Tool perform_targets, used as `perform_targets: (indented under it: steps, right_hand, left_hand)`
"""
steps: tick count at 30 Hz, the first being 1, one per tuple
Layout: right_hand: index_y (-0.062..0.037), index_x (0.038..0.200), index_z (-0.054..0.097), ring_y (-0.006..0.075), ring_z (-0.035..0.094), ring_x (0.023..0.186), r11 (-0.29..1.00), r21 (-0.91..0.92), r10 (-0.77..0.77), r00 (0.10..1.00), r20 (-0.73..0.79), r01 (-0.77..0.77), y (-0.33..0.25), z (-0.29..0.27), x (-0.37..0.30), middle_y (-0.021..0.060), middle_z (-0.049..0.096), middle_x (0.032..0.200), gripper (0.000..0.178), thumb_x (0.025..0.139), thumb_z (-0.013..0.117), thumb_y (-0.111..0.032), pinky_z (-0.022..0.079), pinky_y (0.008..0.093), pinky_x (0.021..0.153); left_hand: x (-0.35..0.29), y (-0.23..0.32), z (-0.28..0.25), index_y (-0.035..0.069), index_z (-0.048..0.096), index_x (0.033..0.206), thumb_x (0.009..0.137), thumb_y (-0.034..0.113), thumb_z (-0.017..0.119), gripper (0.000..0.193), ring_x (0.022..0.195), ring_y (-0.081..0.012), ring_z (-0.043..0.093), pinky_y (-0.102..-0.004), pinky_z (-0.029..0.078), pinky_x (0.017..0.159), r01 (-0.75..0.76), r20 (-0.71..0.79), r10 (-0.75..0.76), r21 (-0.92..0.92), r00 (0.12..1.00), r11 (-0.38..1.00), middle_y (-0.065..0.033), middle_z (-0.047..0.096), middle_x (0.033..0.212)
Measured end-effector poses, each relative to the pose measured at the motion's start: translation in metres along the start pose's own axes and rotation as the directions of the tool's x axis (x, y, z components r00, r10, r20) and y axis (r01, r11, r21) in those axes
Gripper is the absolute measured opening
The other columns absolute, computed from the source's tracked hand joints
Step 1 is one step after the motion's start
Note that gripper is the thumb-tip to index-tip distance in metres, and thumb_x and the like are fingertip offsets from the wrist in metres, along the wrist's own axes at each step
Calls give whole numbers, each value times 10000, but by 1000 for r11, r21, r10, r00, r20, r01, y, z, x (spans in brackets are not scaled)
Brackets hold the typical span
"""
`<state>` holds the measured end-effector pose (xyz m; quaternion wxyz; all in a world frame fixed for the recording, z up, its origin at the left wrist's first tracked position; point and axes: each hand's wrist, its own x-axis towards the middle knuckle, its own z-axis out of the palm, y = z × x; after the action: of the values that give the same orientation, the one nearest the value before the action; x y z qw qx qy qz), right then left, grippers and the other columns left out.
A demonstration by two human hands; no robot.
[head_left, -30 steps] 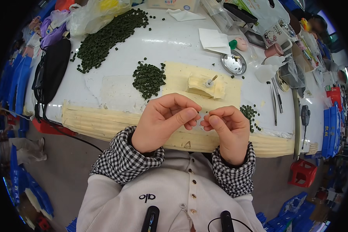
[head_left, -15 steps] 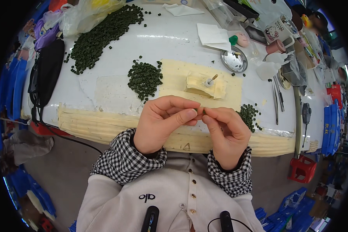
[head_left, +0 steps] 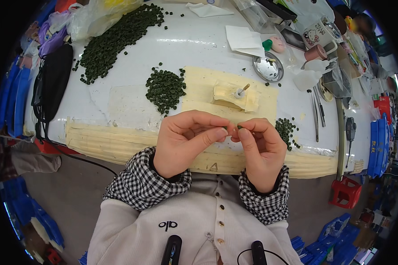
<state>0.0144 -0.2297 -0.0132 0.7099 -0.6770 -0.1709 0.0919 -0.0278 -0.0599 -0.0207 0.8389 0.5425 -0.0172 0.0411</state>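
Above the front edge of the table, my left hand [head_left: 181,143] pinches a small dark green piece [head_left: 225,128] between thumb and forefinger. My right hand [head_left: 264,152] has its thumb and forefinger closed on another small green piece [head_left: 239,126]. A narrow gap separates the two pinches. Beyond my left hand lies a pile of small dark green ring-like pieces [head_left: 165,90]. A smaller pile of green pieces [head_left: 286,131] is right of my right hand. Past my fingertips, a cream-wrapped block [head_left: 230,98] with an upright thin peg [head_left: 246,88] rests on a cream sheet [head_left: 199,81].
A large heap of green pieces [head_left: 112,46] spreads at the far left beside a plastic bag [head_left: 90,24]. A black pouch [head_left: 55,81] lies left. To the right are a round metal lid [head_left: 268,68], tweezers [head_left: 315,117] and a mug [head_left: 317,35]. Ribbed cream padding [head_left: 106,143] lines the front edge.
My fingertips have parted slightly, my right hand shifting a little to the right. A green piece now shows in each pinch. At the far left, a person's leg has moved.
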Motion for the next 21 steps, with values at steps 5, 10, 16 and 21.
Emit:
perform_targets:
  steps: [5, 10, 16, 21]
  right_hand:
    - [49, 973, 627, 143, 637, 856, 989, -109, -109, 993, -42, 104, 3, 1, 0, 98, 635, 927, 121, 853, 637, 55, 522, 248, 754]
    - [27, 958, 649, 192, 654, 809, 876, -380, -327, 945, -18, 296, 0, 0, -1, 117, 653, 883, 164, 802, 682, 68, 523, 261, 696]
    - [17, 946, 653, 226, 658, 778, 777, -493, -446, 895, 5, 390, -4, 6, -1, 127, 656, 876, 197, 768, 709, 80, 524, 276, 674]
    - [20, 937, 650, 209, 641, 782, 855, -386, -391, 920, -39, 347, 3, 4, 0, 127, 646, 885, 156, 792, 688, 61, 506, 270, 692]
  left_hand:
    - [-1, 0, 2, -38, 624, 1053, 894, -25, 610, 160, 930, -209, 680, -314, 556, 828, 10, 9, -10, 4, 1000, 1000, -170, 692, 1005]
    - [-1, 1, -2, -50, 630, 1088, 890, -32, 615, 199, 940, -169, 663, -273, 547, 835, 128, 39, -124, -147, 992, 981, -145, 691, 994]
    - [0, -1, -4, -53, 630, 1075, 899, -10, 618, 182, 912, -171, 671, -267, 562, 807, 116, 15, -116, -203, 993, 972, -150, 693, 983]
    - [0, 1, -2, -57, 640, 1082, 894, -15, 622, 193, 916, -166, 668, -268, 558, 814, 121, 27, -118, -170, 993, 978, -149, 694, 986]
